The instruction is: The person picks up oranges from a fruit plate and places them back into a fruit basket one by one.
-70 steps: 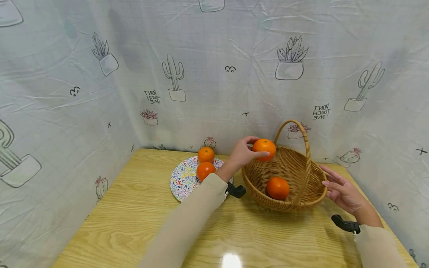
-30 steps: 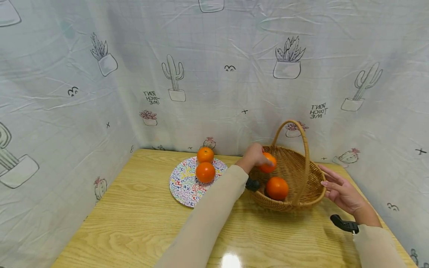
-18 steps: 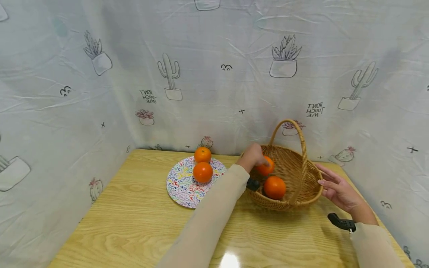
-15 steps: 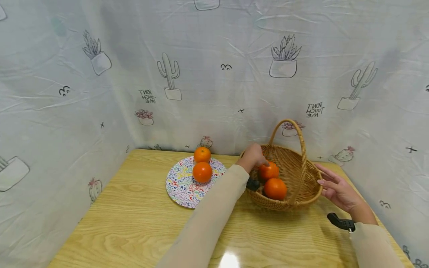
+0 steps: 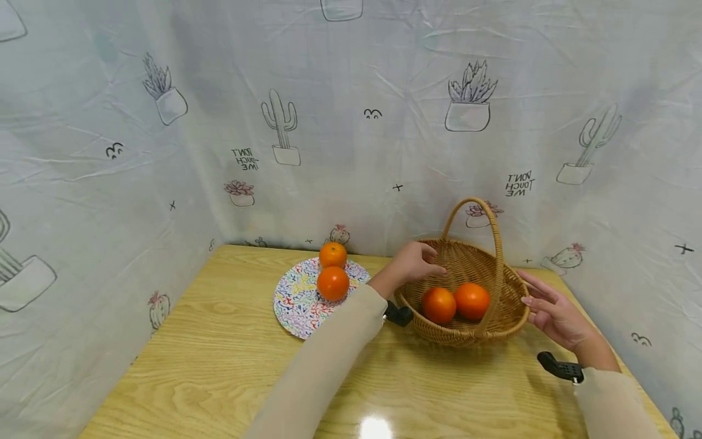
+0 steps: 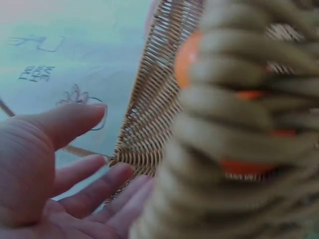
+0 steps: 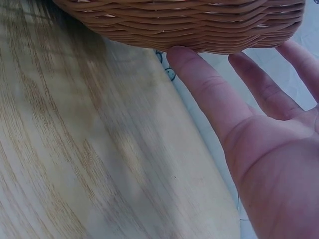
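Note:
A wicker basket (image 5: 446, 335) with an arched handle stands at the right of the table in the head view. Two oranges lie side by side in it, a left one (image 5: 438, 305) and a right one (image 5: 472, 301). Above the basket's left rim is my left hand (image 5: 414, 262), its fingers apart and nothing in them. In the left wrist view its palm and loose fingers (image 6: 92, 191) show beside the woven rim. My right hand (image 5: 559, 317) touches the outer right side of the basket, thumb and fingers extended against the weave in the right wrist view.
A round plate (image 5: 296, 305) with a colourful squiggle pattern lies left of the basket. It bears two more oranges, a rear one (image 5: 333, 255) and a front one (image 5: 332, 283). A patterned curtain (image 5: 340, 152) hangs close behind the wooden table (image 5: 219, 341).
My left hand lowered an orange into the basket and let go, then drew back up and left. The basket oranges shifted and now sit side by side. My right hand stays at the basket.

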`<action>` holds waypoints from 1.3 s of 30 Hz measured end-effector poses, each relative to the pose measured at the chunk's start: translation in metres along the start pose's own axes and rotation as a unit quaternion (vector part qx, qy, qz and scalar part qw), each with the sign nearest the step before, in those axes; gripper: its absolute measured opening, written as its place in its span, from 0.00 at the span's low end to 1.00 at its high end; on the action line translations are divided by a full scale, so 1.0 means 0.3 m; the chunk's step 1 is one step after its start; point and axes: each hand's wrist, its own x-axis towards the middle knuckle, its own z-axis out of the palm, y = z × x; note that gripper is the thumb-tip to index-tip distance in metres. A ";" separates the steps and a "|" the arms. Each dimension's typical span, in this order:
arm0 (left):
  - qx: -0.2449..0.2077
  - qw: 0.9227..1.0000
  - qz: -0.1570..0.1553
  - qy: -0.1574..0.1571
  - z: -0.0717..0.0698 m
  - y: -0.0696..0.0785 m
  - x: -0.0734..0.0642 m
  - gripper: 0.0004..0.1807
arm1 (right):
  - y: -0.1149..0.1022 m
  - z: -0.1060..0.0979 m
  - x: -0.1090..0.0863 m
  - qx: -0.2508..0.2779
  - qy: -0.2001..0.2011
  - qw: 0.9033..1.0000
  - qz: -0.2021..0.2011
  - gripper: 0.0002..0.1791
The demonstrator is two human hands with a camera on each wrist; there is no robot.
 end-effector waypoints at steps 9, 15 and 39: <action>-0.108 0.992 0.059 0.036 -0.045 -0.039 -0.089 0.23 | 0.003 -0.003 0.000 0.002 -0.001 1.000 0.000 0.35; -0.140 0.984 0.077 0.073 -0.079 -0.074 -0.163 0.19 | 0.003 0.000 -0.001 0.005 -0.006 1.000 -0.004 0.36; -0.172 0.967 0.062 0.176 -0.186 -0.322 -0.370 0.17 | 0.019 0.006 -0.019 -0.027 0.006 1.000 -0.008 0.35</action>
